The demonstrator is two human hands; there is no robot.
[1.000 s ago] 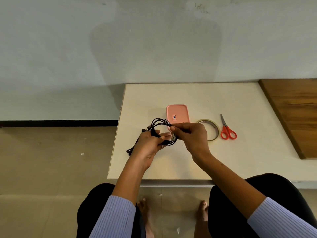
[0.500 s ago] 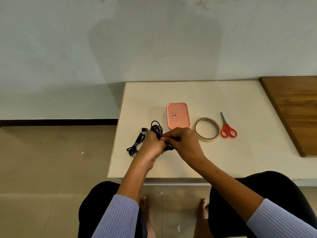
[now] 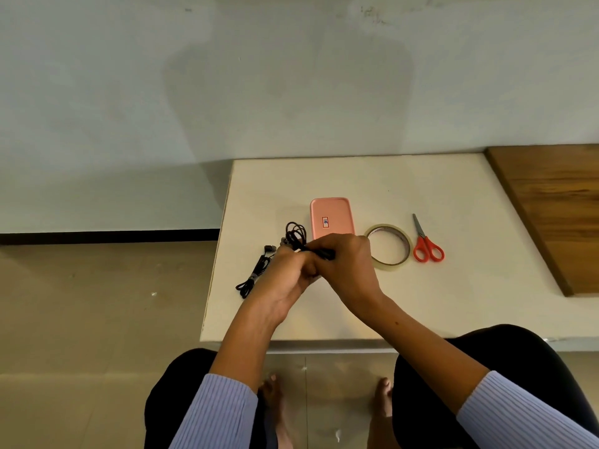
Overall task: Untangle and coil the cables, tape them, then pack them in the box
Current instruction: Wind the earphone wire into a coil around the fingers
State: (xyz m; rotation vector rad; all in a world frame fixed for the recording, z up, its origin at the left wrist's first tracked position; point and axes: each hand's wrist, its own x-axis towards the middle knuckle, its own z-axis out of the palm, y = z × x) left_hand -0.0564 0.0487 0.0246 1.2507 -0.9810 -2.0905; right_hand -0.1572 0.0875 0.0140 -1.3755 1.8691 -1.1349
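A black cable coil (image 3: pixel 295 236) sticks up between my two hands over the white table (image 3: pixel 453 303). My left hand (image 3: pixel 285 273) grips the coil's lower part. My right hand (image 3: pixel 343 264) pinches the same coil, with a black end poking out past its fingers. A second black cable (image 3: pixel 256 273), bundled and with earbud ends, lies on the table near its left edge. The pink box (image 3: pixel 330 217), lid closed, sits just behind my hands. A clear tape roll (image 3: pixel 389 247) lies right of my right hand.
Red-handled scissors (image 3: pixel 426 244) lie right of the tape roll. A brown wooden board (image 3: pixel 557 209) covers the table's far right. The table's left edge drops to a tiled floor; my knees are under the near edge.
The wide cable loops have been drawn into a tighter coil. Both hands came together and shifted slightly nearer, uncovering the tape roll and the second cable on the table.
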